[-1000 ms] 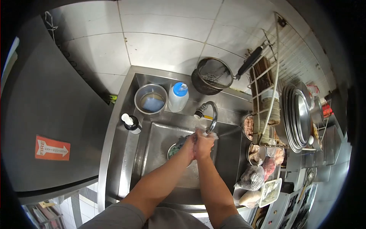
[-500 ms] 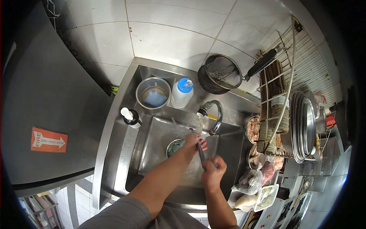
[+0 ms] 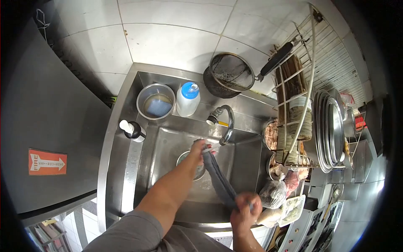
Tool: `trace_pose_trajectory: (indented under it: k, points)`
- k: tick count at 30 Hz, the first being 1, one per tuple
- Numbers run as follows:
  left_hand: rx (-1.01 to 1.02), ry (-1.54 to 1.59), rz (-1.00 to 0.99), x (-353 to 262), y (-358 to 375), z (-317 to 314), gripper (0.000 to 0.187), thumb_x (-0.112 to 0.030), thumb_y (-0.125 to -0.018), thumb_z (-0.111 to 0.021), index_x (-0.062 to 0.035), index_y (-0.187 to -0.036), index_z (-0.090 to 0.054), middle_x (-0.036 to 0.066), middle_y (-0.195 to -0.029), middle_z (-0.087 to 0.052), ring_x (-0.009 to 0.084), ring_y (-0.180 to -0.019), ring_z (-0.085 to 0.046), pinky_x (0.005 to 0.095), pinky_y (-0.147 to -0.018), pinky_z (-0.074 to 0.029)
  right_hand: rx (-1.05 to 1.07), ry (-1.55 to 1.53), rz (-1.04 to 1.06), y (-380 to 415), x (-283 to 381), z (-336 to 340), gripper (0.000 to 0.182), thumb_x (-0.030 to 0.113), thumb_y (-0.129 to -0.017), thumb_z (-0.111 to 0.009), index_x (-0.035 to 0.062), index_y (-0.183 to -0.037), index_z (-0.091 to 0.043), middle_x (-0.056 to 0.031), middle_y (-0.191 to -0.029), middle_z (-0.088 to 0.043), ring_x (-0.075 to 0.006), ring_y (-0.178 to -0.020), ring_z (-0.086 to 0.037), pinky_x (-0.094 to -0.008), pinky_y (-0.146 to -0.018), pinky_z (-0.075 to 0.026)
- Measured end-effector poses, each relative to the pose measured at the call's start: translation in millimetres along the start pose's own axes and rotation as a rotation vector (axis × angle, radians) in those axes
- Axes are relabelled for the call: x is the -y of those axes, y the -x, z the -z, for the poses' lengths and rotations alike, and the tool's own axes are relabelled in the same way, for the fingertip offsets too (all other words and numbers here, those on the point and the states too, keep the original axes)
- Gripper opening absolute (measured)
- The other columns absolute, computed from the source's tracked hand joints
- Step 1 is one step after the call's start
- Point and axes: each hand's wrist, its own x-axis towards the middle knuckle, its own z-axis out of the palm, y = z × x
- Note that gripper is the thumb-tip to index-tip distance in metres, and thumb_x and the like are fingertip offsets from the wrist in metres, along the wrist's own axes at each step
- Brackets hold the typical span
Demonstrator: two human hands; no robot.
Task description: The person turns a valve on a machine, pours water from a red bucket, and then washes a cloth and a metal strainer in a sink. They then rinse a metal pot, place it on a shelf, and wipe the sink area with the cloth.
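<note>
Head view: a long grey cloth [image 3: 218,178], soft and twisted into a rope-like band, is stretched taut over a stainless-steel sink [image 3: 168,147]; its upper end is gripped by the left hand [image 3: 199,148] just below the spout of a curved metal faucet [image 3: 224,122], and its lower end is clenched in the right hand [image 3: 245,210] near the front rim of the basin; the two hands are held well apart, each closed tight on the fabric. A round drain strainer [image 3: 187,161] is seen in the basin floor beneath the left forearm; the steel surfaces are smooth and glossy. On the back ledge a round metal bowl [image 3: 155,101] holding something blue is set just beside a white plastic bottle [image 3: 187,99] with a blue cap; a dark pump dispenser [image 3: 133,130] is placed at the left corner. A dark round mesh strainer [image 3: 228,73] with a black handle is leaned against the white tiled wall [image 3: 168,38]; stacked round steel plates [image 3: 331,126] are stood on edge beside a wire rack [image 3: 294,105] at the right.
</note>
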Motion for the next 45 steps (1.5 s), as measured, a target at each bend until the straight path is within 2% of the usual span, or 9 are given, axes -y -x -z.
trace_pose_trajectory:
  k: [1, 4, 6, 10, 14, 18, 26, 31, 45]
  points:
    - [0.091, 0.019, 0.274, -13, 0, 8, 0.067, -0.064, -0.096, -0.053, -0.0038, -0.125, -0.057, 0.018, -0.124, -0.063, 0.0399, -0.104, -0.066, 0.0603, -0.089, -0.055, -0.007, -0.064, 0.031, -18, -13, -14, 0.021, 0.003, -0.09, -0.064, 0.0111, -0.081, -0.047, -0.0059, -0.08, -0.06, -0.0184, -0.074, -0.056, -0.0356, -0.075, -0.048]
    - [0.283, 0.11, 0.281, -14, 89, 6, 0.091, -0.083, -0.091, -0.044, -0.0032, -0.132, -0.054, 0.024, -0.136, -0.059, 0.0414, -0.118, -0.063, 0.0596, -0.091, -0.054, 0.008, -0.321, -0.151, -79, -58, -59, 0.02, 0.013, -0.102, -0.062, 0.0106, -0.087, -0.048, -0.0072, -0.082, -0.061, -0.0195, -0.078, -0.057, -0.0391, -0.08, -0.05]
    - [0.253, 0.096, 0.466, 11, 100, 15, 0.091, -0.083, -0.093, -0.038, -0.0038, -0.136, -0.052, 0.025, -0.133, -0.061, 0.0427, -0.116, -0.064, 0.0611, -0.093, -0.053, 0.004, -0.547, -0.278, -114, -115, -74, 0.019, 0.013, -0.102, -0.062, 0.0108, -0.089, -0.049, -0.0062, -0.079, -0.059, -0.018, -0.074, -0.056, -0.0382, -0.074, -0.05]
    - [0.364, 0.161, 0.295, -1, 163, -56, 0.09, -0.082, -0.093, -0.041, -0.0034, -0.134, -0.054, 0.023, -0.124, -0.067, 0.0458, -0.115, -0.064, 0.0607, -0.101, -0.048, -0.145, -0.315, -0.384, -144, -175, -102, 0.015, 0.012, -0.1, -0.066, 0.0117, -0.09, -0.055, 0.0001, -0.069, -0.054, -0.0099, -0.053, -0.047, -0.0271, -0.048, -0.04]
    - [0.132, 0.054, 0.094, 1, 54, -21, 0.032, -0.04, -0.105, -0.048, -0.0104, -0.106, -0.061, 0.015, -0.102, -0.07, 0.0279, -0.088, -0.07, 0.0444, -0.082, -0.059, -0.172, -0.372, -0.472, -134, -138, -125, 0.014, 0.007, -0.096, -0.066, 0.0107, -0.089, -0.055, 0.0007, -0.063, -0.051, -0.0102, -0.048, -0.045, -0.0286, -0.042, -0.033]
    - [0.051, -0.092, 0.167, 2, 30, -31, 0.012, -0.021, -0.095, -0.059, -0.0109, -0.092, -0.063, 0.006, -0.082, -0.064, 0.0182, -0.06, -0.06, 0.0328, -0.059, -0.058, -0.036, -0.408, -0.371, -116, -125, -92, 0.028, 0.001, -0.095, -0.057, 0.0141, -0.076, -0.042, 0.0039, -0.059, -0.04, -0.0083, -0.047, -0.034, -0.0286, -0.043, -0.028]
    - [-0.005, 0.178, 0.268, 6, 58, -68, 0.02, -0.027, -0.092, -0.066, -0.0092, -0.088, -0.058, 0.005, -0.074, -0.058, 0.0241, -0.063, -0.062, 0.0588, -0.083, -0.059, 0.03, -0.352, -0.242, -81, -76, -50, 0.036, -0.003, -0.091, -0.056, 0.014, -0.067, -0.035, 0.0037, -0.059, -0.038, -0.0069, -0.052, -0.031, -0.028, -0.049, -0.022]
    - [-0.129, 0.01, 0.265, -24, 37, -66, 0.022, -0.023, -0.099, -0.042, -0.004, -0.091, -0.052, 0.01, -0.066, -0.052, 0.0258, -0.051, -0.055, 0.0437, -0.044, -0.051, 0.089, -0.336, -0.196, -44, -44, -28, 0.038, 0.006, -0.098, -0.059, 0.0152, -0.07, -0.034, 0.0048, -0.058, -0.03, -0.008, -0.049, -0.024, -0.0292, -0.048, -0.02]
    - [-0.356, -0.143, -0.101, -49, 1, -26, 0.024, -0.029, -0.098, -0.054, -0.0095, -0.086, -0.06, 0.007, -0.075, -0.059, 0.0229, -0.054, -0.056, 0.0446, -0.048, -0.05, 0.028, -0.18, -0.03, 32, 32, 20, 0.037, 0.013, -0.096, -0.066, 0.017, -0.078, -0.034, 0.0043, -0.052, -0.03, -0.0091, -0.045, -0.023, -0.0336, -0.051, -0.028]
